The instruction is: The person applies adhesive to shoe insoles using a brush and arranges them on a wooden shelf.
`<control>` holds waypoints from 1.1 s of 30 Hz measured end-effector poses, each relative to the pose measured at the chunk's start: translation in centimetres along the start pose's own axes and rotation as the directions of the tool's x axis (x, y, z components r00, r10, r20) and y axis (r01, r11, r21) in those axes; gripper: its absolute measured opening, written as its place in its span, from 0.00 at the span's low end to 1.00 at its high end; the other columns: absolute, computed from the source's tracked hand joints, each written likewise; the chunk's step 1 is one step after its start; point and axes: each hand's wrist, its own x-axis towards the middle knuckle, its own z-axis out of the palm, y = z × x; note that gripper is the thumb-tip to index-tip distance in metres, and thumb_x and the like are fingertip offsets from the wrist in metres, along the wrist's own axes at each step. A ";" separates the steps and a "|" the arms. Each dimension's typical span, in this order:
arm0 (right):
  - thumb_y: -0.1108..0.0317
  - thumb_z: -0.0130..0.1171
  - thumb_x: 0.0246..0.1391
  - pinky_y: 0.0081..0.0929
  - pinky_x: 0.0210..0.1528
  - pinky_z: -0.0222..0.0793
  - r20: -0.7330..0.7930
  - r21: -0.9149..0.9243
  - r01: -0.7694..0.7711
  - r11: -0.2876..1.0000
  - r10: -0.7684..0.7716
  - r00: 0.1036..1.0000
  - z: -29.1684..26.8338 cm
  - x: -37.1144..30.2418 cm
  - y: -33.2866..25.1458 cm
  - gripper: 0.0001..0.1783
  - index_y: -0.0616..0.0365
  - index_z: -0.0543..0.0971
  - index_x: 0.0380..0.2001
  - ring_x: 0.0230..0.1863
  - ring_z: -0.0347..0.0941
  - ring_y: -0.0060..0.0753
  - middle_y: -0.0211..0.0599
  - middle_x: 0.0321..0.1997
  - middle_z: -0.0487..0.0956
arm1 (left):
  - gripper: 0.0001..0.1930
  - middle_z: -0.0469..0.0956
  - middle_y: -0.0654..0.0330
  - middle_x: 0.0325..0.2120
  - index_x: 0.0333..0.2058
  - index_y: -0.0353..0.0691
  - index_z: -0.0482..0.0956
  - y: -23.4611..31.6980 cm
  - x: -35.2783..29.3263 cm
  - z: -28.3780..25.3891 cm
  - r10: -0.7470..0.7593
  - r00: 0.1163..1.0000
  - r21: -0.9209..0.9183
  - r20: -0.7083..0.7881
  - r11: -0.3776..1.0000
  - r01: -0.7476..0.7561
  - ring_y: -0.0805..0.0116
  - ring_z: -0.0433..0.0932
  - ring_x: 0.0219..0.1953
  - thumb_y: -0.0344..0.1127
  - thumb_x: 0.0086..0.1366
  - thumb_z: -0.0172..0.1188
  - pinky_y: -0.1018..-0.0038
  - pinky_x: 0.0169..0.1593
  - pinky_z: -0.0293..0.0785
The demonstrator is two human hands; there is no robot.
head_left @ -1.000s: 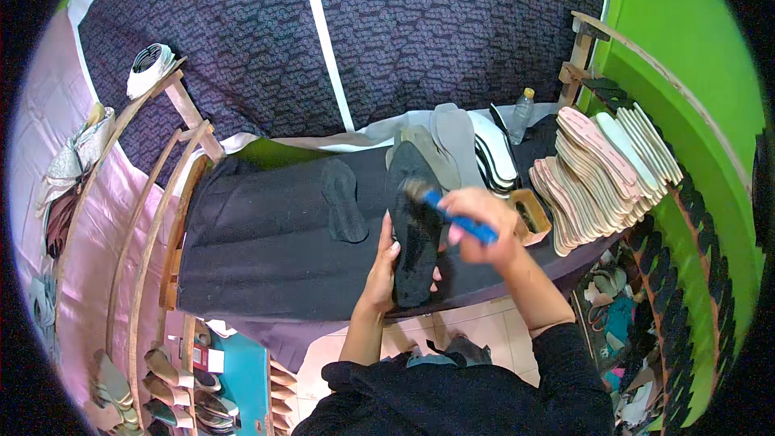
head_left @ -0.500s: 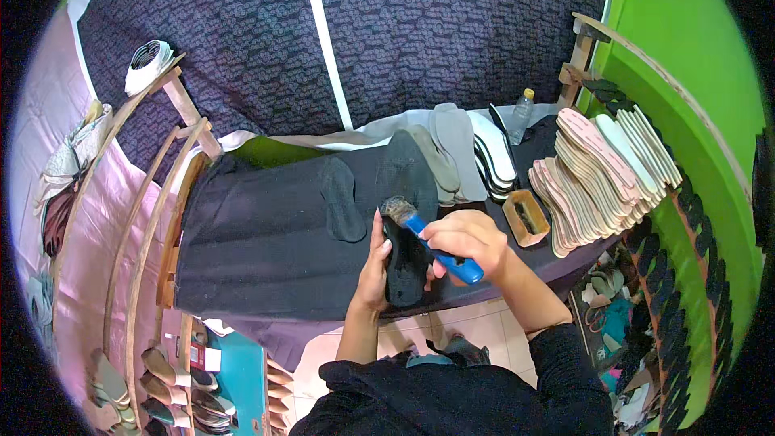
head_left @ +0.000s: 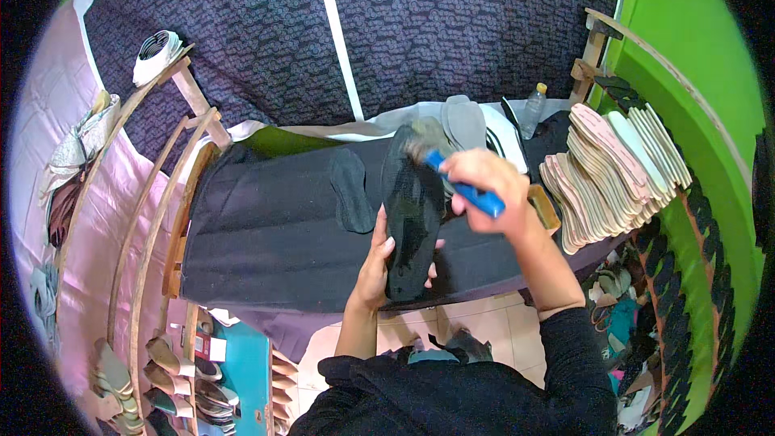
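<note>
The fingers of the left hand [head_left: 373, 268] are curling up around the near end of a black shoe sole [head_left: 412, 218], thumb on one edge and fingertips showing at the other, so the sole is standing propped above the dark cloth-covered table [head_left: 266, 250]. The right hand [head_left: 484, 190] is closing in a full fist round the blue handle of a brush [head_left: 452, 176], whose bristle head is blurring at the sole's far end. To my eye the sole looks light, thin and somewhat flexible, probably tacky on its coated face, so gripping it by the edges at the heel seems the sensible hold. Another dark insole [head_left: 351, 191] is lying flat just to the left, and stacks of pale soles [head_left: 605, 173] are fanning out on the right.
</note>
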 end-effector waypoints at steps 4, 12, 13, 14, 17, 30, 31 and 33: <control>0.75 0.62 0.35 0.32 0.39 0.73 0.048 0.106 -0.044 0.993 0.039 0.998 -0.3 -0.2 0.3 0.14 0.61 0.75 0.31 0.34 0.77 0.43 0.43 0.34 0.78 | 0.29 0.64 0.33 0.49 0.62 0.74 0.31 -0.2 -0.1 -0.4 -0.039 0.999 -0.086 0.009 0.996 0.039 0.52 0.77 0.33 0.39 0.67 0.30 0.61 0.34 0.77; 0.73 0.63 0.36 0.33 0.40 0.72 0.098 0.074 -0.045 0.996 0.038 0.995 -0.3 1.3 2.6 0.17 0.60 0.74 0.34 0.34 0.76 0.45 0.40 0.32 0.78 | 0.30 0.64 0.32 0.48 0.62 0.73 0.30 0.0 -0.4 -0.2 -0.030 0.999 -0.109 0.023 0.993 0.033 0.51 0.76 0.32 0.41 0.67 0.32 0.60 0.32 0.77; 0.73 0.63 0.36 0.33 0.40 0.73 0.083 0.066 -0.029 0.997 0.023 0.996 -0.2 1.1 2.7 0.16 0.60 0.75 0.33 0.35 0.76 0.45 0.41 0.32 0.78 | 0.30 0.64 0.33 0.48 0.62 0.73 0.30 -0.2 -0.3 -0.3 -0.026 0.999 -0.121 0.034 0.992 0.030 0.51 0.76 0.32 0.41 0.67 0.32 0.60 0.32 0.77; 0.72 0.64 0.36 0.33 0.39 0.73 0.068 0.056 -0.012 0.998 0.008 0.998 -0.2 0.9 2.6 0.15 0.60 0.75 0.32 0.35 0.76 0.44 0.41 0.33 0.78 | 0.30 0.65 0.34 0.48 0.62 0.73 0.31 -0.3 -0.1 -0.3 -0.022 0.999 -0.133 0.046 0.991 0.028 0.51 0.76 0.32 0.41 0.67 0.32 0.60 0.31 0.77; 0.71 0.65 0.37 0.28 0.34 0.72 0.195 0.166 0.090 0.982 -0.122 0.973 1.0 0.4 0.0 0.12 0.58 0.76 0.28 0.32 0.77 0.38 0.39 0.31 0.79 | 0.30 0.65 0.36 0.47 0.62 0.73 0.31 -0.2 0.2 -1.0 0.016 1.000 -0.080 0.005 0.997 -0.016 0.50 0.76 0.32 0.41 0.67 0.33 0.60 0.31 0.77; 0.76 0.65 0.31 0.33 0.41 0.73 0.209 0.342 -0.002 0.940 -0.073 0.975 0.6 -0.8 -0.5 0.21 0.60 0.75 0.35 0.37 0.77 0.44 0.40 0.35 0.78 | 0.30 0.65 0.32 0.48 0.62 0.72 0.32 -0.7 0.0 -2.0 -0.023 0.999 -0.081 0.048 0.996 0.027 0.50 0.77 0.32 0.42 0.67 0.34 0.61 0.32 0.77; 0.76 0.65 0.31 0.32 0.41 0.73 0.211 0.314 -0.011 0.949 -0.058 0.976 0.3 -0.7 -0.8 0.20 0.61 0.75 0.34 0.37 0.77 0.44 0.40 0.35 0.78 | 0.30 0.65 0.32 0.47 0.63 0.72 0.32 -0.7 0.0 -2.0 -0.040 0.999 -0.078 0.022 0.996 0.041 0.50 0.77 0.32 0.41 0.66 0.34 0.61 0.32 0.77; 0.76 0.64 0.33 0.30 0.37 0.73 0.123 0.274 -0.006 0.962 -0.029 0.992 0.5 -0.4 -0.4 0.16 0.61 0.75 0.31 0.32 0.77 0.41 0.41 0.31 0.78 | 0.31 0.66 0.32 0.47 0.63 0.70 0.32 -0.1 -0.4 -1.5 -0.065 0.998 -0.080 0.005 0.995 0.065 0.50 0.77 0.31 0.40 0.66 0.35 0.60 0.32 0.77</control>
